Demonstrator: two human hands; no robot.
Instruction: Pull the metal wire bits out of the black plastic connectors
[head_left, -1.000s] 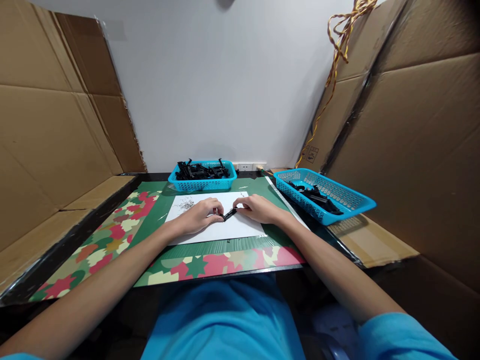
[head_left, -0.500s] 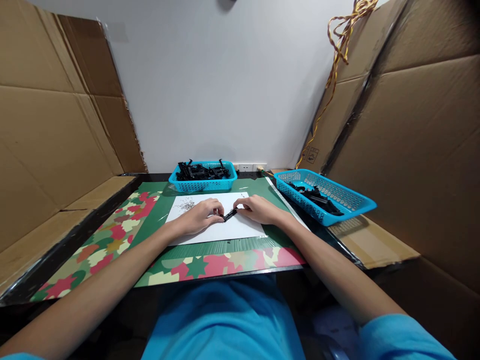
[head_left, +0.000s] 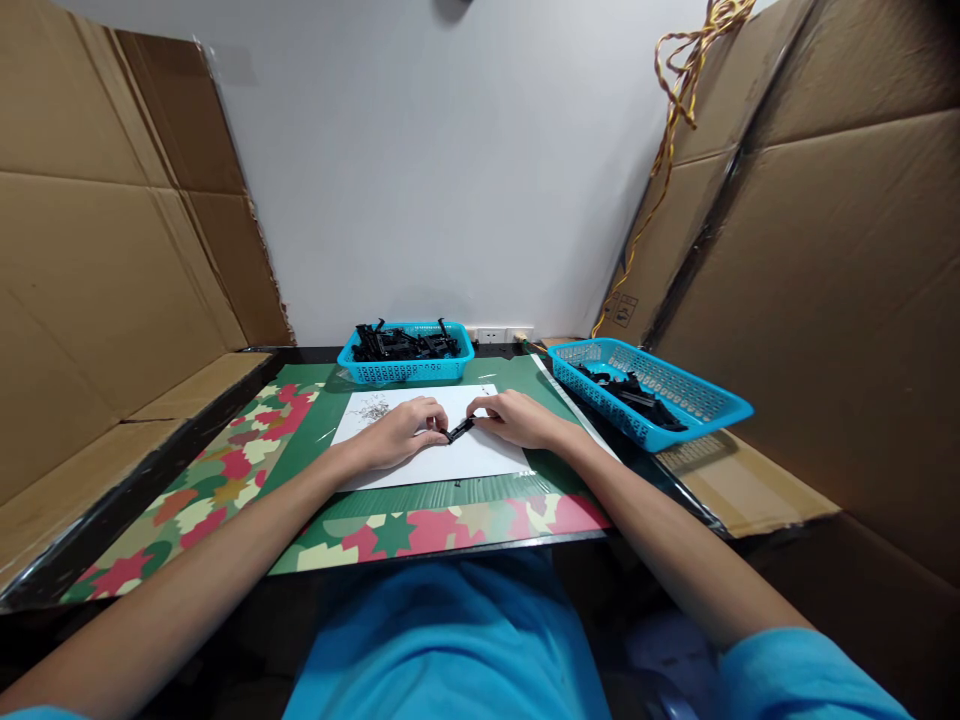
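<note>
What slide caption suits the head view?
Left hand and right hand grip slim black plastic part over rectangular white sheet.

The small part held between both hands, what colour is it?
The small part is black, as the head view shows.

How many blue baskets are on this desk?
2. One blue basket is at the back, near the wall socket; the other basket is right of the right hand.
</note>
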